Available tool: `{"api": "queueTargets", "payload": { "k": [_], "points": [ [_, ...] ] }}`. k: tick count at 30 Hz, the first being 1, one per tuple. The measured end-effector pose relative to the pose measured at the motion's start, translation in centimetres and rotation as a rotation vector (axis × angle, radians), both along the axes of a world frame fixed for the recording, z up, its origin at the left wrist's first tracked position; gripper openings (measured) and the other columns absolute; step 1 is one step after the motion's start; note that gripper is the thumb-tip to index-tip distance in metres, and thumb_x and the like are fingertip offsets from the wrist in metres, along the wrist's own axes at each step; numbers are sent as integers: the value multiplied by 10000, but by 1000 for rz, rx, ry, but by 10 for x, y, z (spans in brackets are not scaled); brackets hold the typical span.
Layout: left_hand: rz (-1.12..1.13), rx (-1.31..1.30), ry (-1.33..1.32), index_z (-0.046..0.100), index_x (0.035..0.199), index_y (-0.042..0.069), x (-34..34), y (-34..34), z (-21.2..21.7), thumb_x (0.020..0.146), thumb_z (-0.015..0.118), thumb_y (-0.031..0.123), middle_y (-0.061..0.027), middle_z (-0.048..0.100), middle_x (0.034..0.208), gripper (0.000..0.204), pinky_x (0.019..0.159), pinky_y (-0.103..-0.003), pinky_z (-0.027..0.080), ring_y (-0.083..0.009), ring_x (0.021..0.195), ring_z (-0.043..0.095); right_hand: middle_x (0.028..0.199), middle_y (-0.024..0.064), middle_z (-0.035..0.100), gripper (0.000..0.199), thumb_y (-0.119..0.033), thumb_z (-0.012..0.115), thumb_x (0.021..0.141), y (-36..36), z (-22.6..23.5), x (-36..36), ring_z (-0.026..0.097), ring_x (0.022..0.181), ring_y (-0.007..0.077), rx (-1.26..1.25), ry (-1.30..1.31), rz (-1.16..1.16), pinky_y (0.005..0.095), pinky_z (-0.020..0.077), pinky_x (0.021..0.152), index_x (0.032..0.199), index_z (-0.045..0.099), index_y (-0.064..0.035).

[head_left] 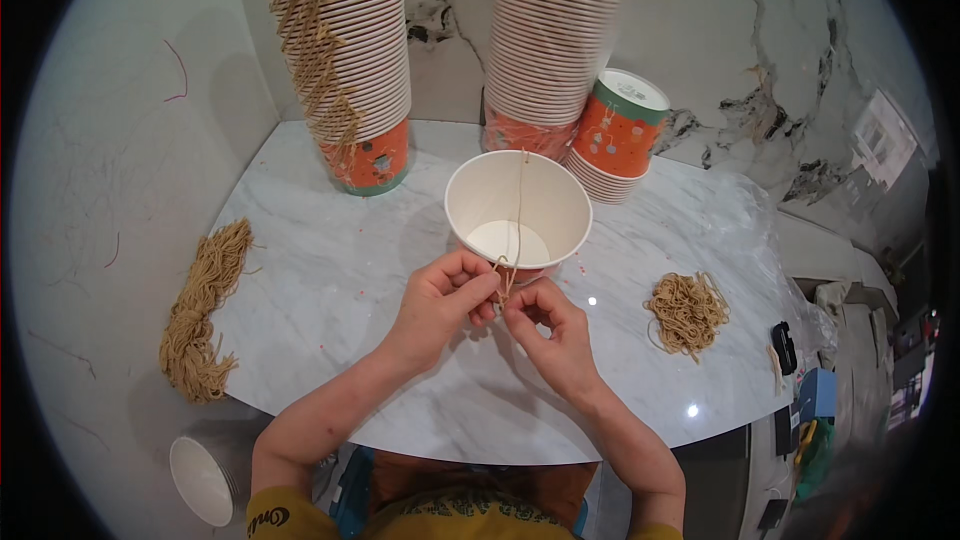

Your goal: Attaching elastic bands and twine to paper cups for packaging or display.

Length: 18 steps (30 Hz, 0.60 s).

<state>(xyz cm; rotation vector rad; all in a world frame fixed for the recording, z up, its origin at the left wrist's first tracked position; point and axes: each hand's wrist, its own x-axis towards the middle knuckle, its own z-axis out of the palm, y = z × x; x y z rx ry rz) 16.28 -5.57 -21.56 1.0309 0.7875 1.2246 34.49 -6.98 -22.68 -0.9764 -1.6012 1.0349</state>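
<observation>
A large white-lined paper bucket [477, 202] stands in front of me on the marble table. A tan string [520, 202] runs across its mouth from the far rim to the near rim. At the near rim my left hand [440, 305] pinches the string, which makes a small loop above the fingertips. My right hand [552, 332] is closed on the same string just beside it, thumb against forefinger. The bucket's outer side is mostly hidden behind my hands.
Tall stacks of paper buckets stand behind, the left stack [350, 50] hung with tan strings, the middle stack [555, 30] in clear plastic. An upside-down bucket stack [622, 130] is beside them. String bundles lie left [205, 315] and right [688, 312]. White buckets [203, 480] sit below left.
</observation>
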Motion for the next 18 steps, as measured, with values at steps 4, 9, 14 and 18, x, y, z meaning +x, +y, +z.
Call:
{"api": "queueTargets", "payload": {
  "k": [4, 9, 14, 18],
  "points": [
    [-7, -4, -50, 650, 1010, 37, -3, 1, -1, 999, 654, 134, -23, 687, 850, 98, 641, -227, 496, -72, 720, 631, 959, 12, 629, 66, -47, 611, 982, 1, -4, 1, 600, 821, 93, -62, 77, 23, 270, 503, 761, 1018, 631, 4],
    [-4, -4, -34, 639, 1007, 35, -3, 1, 1, 1003, 641, 128, -34, 687, 851, 93, 642, -235, 505, -86, 711, 634, 958, 27, 640, 113, -71, 576, 1013, -3, -1, 2, 600, 818, 93, -217, 222, 103, 263, 502, 730, 1061, 641, 9],
    [-3, 22, -22, 631, 1002, 29, -2, 1, 0, 1004, 631, 114, -45, 686, 851, 85, 644, -244, 515, -99, 700, 635, 858, 48, 627, 81, -72, 668, 966, -4, -5, -8, 590, 727, 106, 72, 62, -20, 254, 476, 645, 969, 662, 8],
    [30, 34, -14, 631, 998, 27, -2, 0, 2, 1001, 630, 102, -46, 686, 843, 75, 648, -243, 515, -99, 701, 634, 869, 74, 625, 76, -58, 719, 915, -3, -2, -10, 597, 687, 153, 182, -42, -80, 277, 489, 615, 949, 675, -6]
  ]
}}
